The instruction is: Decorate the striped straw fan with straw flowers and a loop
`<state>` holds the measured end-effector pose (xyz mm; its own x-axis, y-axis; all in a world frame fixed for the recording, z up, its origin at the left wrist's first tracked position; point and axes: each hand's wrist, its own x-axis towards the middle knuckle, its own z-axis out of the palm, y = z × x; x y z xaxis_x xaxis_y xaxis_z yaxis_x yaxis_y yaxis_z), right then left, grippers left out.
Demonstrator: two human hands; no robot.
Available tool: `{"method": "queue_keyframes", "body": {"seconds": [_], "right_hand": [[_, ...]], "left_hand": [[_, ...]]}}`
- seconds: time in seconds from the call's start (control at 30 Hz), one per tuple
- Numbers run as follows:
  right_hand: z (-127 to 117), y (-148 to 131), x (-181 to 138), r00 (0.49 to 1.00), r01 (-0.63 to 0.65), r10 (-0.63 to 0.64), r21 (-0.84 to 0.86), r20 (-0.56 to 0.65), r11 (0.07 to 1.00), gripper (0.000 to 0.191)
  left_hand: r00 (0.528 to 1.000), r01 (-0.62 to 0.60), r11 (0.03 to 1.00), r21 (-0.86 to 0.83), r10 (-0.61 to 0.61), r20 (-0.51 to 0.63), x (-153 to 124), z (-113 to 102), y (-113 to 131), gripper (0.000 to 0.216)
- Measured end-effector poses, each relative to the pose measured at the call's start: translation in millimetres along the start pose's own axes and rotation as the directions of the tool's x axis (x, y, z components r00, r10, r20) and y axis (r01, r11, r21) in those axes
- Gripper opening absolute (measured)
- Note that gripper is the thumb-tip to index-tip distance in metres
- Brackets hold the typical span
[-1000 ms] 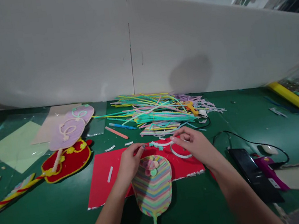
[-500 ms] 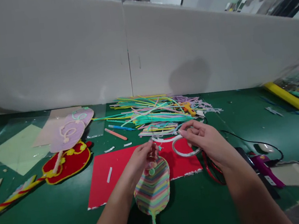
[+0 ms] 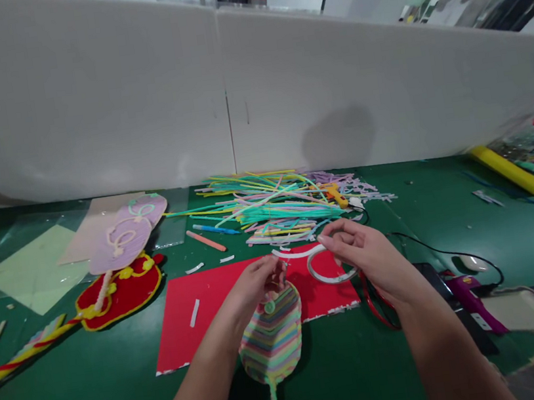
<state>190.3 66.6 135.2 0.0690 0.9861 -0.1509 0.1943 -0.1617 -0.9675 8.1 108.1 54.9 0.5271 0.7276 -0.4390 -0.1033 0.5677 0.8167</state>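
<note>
My right hand (image 3: 355, 244) pinches a roll of white tape (image 3: 334, 279), held upright as a ring below the fingers. From it a short free strip of tape (image 3: 299, 252) curves left and ends just above the fingertips of my left hand (image 3: 263, 280). Those fingers are curled together over the top of a striped pastel fan (image 3: 273, 341); whether they touch the strip or hold something small is hidden. A round green and pink ornament (image 3: 270, 307) sits on the fan's upper part. Under both hands lies a red sheet (image 3: 180, 325) with a loose white strip (image 3: 194, 313) on it.
Behind the hands is a heap of coloured pipe cleaners (image 3: 272, 202) with an orange glue gun (image 3: 336, 195). A red fan (image 3: 121, 293) and a lilac fan (image 3: 123, 237) lie left. Red-handled scissors (image 3: 375, 307) and a purple object (image 3: 480, 306) are right. A white partition (image 3: 134, 99) closes the back.
My left fingers have shifted slightly down from the strip's end, which now shows above them. My right hand keeps the tape roll in nearly the same place.
</note>
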Motion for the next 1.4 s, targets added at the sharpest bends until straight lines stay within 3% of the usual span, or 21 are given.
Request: {"method": "queue_keyframes", "body": {"seconds": [0.4, 0.53, 0.73, 0.83, 0.97, 1.17, 1.4], "right_hand": [[-2, 4, 0, 1.000, 0.012, -0.012, 0.016, -0.005, 1.000, 0.027], [-2, 6, 1, 1.000, 0.010, -0.010, -0.006, -0.011, 1.000, 0.028], [11, 27, 15, 1.000, 0.006, -0.009, -0.175, -0.014, 0.985, 0.024], [23, 40, 22, 0.998, 0.057, -0.057, -0.333, 0.011, 0.941, 0.018], [38, 53, 25, 0.999, 0.040, -0.028, -0.485, 0.031, 0.873, 0.013], [48, 62, 26, 1.000, 0.019, -0.009, -0.634, 0.019, 0.773, 0.009], [48, 67, 28, 0.998, -0.029, 0.062, -0.667, 0.025, 0.744, 0.008]], "left_hand": [[1.000, 0.015, 0.992, 0.129, -0.011, -0.029, 2, 4, 2, 0.031], [0.991, -0.071, 0.979, 0.189, 0.091, -0.099, 0, 3, 4, 0.028], [0.874, -0.242, 0.860, 0.450, 0.395, -0.284, -3, -16, -9, 0.020], [0.810, -0.191, 0.806, 0.560, 0.452, -0.374, -1, -29, -27, 0.021], [0.729, -0.090, 0.695, 0.714, 0.534, -0.428, -1, -40, -44, 0.020], [0.779, -0.005, 0.532, 0.847, 0.533, -0.330, -3, -49, -46, 0.021], [0.789, 0.032, 0.417, 0.908, 0.547, -0.279, -5, -49, -49, 0.018]]}}
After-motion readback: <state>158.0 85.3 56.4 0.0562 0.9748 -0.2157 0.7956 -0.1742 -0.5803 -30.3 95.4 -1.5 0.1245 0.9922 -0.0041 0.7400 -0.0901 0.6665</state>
